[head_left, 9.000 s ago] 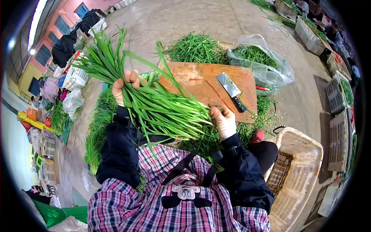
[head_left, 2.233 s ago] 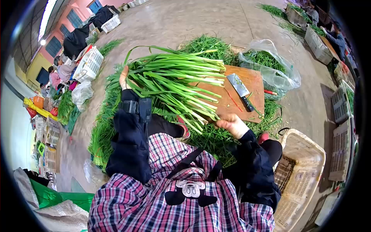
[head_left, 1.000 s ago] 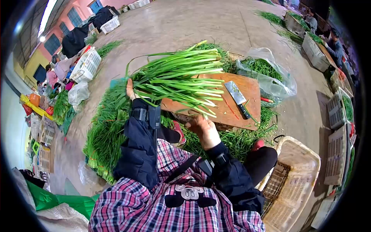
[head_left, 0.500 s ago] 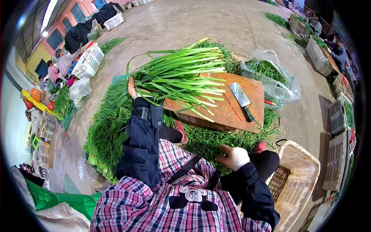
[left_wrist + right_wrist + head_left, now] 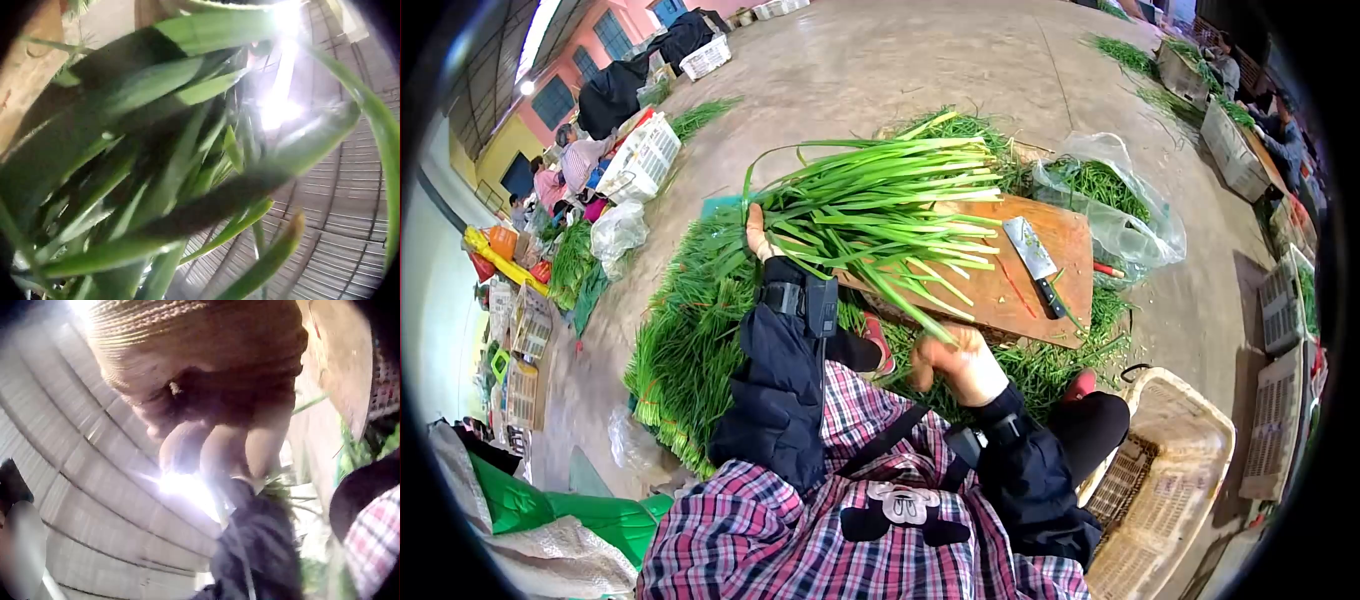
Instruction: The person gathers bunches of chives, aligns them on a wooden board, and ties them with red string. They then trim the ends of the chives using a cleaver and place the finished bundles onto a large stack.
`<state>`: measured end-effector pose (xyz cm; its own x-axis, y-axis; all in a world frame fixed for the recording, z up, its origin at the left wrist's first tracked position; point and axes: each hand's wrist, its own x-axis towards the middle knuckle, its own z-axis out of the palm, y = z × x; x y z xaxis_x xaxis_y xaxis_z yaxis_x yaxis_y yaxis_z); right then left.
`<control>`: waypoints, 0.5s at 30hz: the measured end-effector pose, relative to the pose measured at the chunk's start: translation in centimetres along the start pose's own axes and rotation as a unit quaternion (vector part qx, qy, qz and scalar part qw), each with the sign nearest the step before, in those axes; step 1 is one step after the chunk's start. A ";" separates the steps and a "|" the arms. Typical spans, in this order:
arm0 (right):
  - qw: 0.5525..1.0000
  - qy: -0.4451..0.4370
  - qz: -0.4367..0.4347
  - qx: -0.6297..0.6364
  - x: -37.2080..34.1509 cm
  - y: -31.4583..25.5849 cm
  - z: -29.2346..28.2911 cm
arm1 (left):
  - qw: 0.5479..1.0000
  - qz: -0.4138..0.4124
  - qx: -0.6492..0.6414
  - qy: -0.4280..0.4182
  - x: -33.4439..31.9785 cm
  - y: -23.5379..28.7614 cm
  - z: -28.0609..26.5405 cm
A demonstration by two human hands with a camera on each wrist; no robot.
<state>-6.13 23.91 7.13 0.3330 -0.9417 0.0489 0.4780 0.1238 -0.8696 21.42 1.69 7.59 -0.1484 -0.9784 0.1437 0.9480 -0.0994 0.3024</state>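
My left hand (image 5: 758, 235) grips a big bunch of garlic chives (image 5: 880, 205) by its leafy end. The pale cut ends fan out to the right over a wooden board (image 5: 1040, 290). In the left wrist view, broad green leaves (image 5: 187, 144) fill the foreground and hide the hand. My right hand (image 5: 962, 365) is below the bunch, with curled fingers at the tip of one low-hanging stalk (image 5: 915, 315); it is blurred in the head view. Bent fingers (image 5: 222, 450) show in the right wrist view. A cleaver (image 5: 1030, 260) with a black handle lies on the board.
Tied chive bundles (image 5: 690, 340) are heaped at the left. Loose trimmings (image 5: 1040, 370) cover the floor before the board. A clear plastic bag (image 5: 1165, 235) of greens stands behind it. A dirty plastic basket (image 5: 1190, 450) sits at the right. People work around crates farther off.
The left hand keeps its grip on the bunch throughout. The right hand moves from the stalk ends down beside the right knee, then back up to the lowest stalk. The cleaver stays on the board.
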 end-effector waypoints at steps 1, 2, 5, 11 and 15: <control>0.997 -0.039 0.059 -0.035 -1.4 -0.3 -1.0 | 1.000 -0.019 0.008 -0.023 0.6 0.9 -1.5; 0.988 -0.078 0.117 -0.069 -2.9 -0.5 -1.9 | 1.000 -0.007 0.012 0.008 0.0 0.6 -0.6; 0.860 -0.060 0.192 -0.469 -6.2 0.4 -4.7 | 0.995 0.044 0.058 0.067 0.3 1.0 0.0; 0.898 0.155 0.038 -0.409 -6.6 0.3 -3.2 | 0.999 0.014 0.031 -0.014 0.2 1.4 -1.6; 0.974 0.222 -0.007 0.037 -2.0 0.0 0.6 | 0.996 -0.036 0.013 -0.086 -0.4 0.4 -0.7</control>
<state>-6.37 26.00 7.33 -0.0511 -0.9839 -0.1715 0.5419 0.1169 -0.8323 22.05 1.91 7.04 -0.2633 -0.9232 0.2799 0.9262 -0.1607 0.3412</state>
